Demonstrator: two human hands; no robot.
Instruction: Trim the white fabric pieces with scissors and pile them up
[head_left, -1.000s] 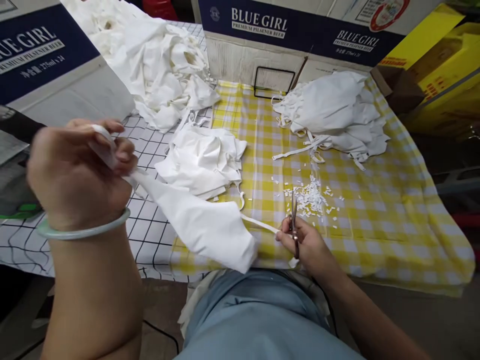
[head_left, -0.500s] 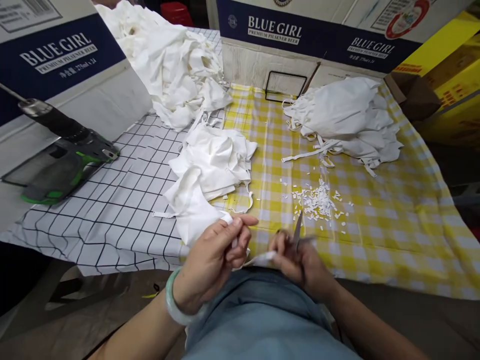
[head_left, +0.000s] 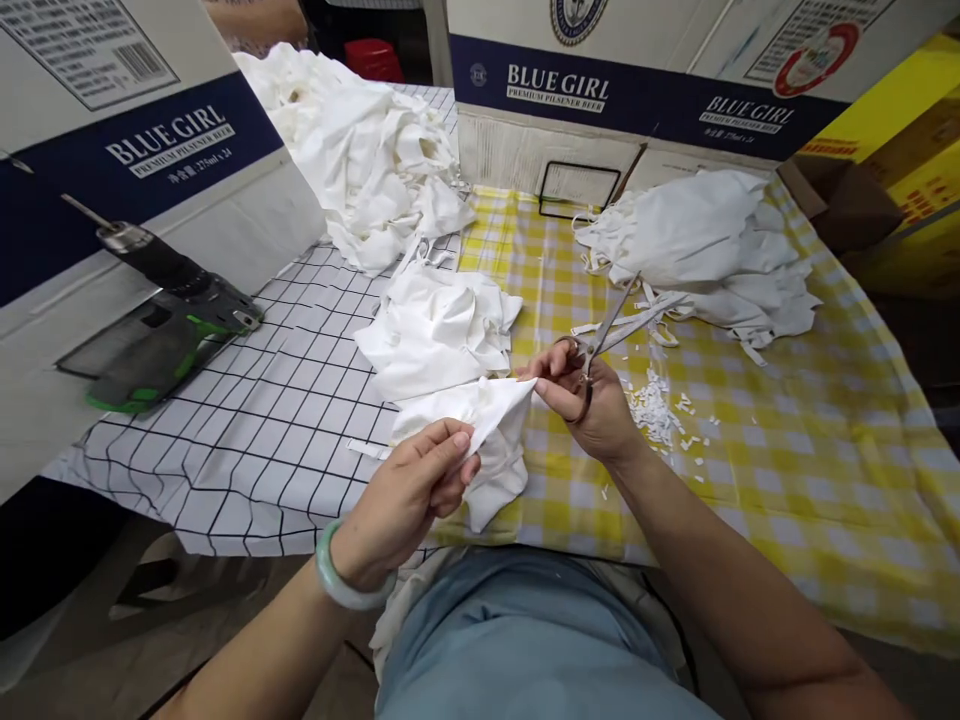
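My left hand [head_left: 431, 465] is closed, pinching the edge of a white cloth piece [head_left: 499, 470] between thumb and fingers. A corner of that cloth is stretched to the right, where the thumb and fingertips of my right hand [head_left: 577, 395] grip it. The same right hand also keeps a pair of metal scissors [head_left: 592, 350], its handle loops around the fingers and its parted blades pointing up and right. Beyond my left hand lies a small stack of white cloth pieces [head_left: 442, 325]. Tiny white clippings [head_left: 654, 408] are scattered right of my right hand.
A cordless drill [head_left: 172, 320] stands at the left against a beer carton [head_left: 255, 210]. Another carton [head_left: 547, 130] closes off the back. A large white cloth heap [head_left: 367, 150] sits back left, and a pile of strapped white pieces [head_left: 697, 240] back right.
Both hands now hold the cloth taut between them. My right hand has moved up and away with the scissors, from near the table's front edge to the cloth's corner.
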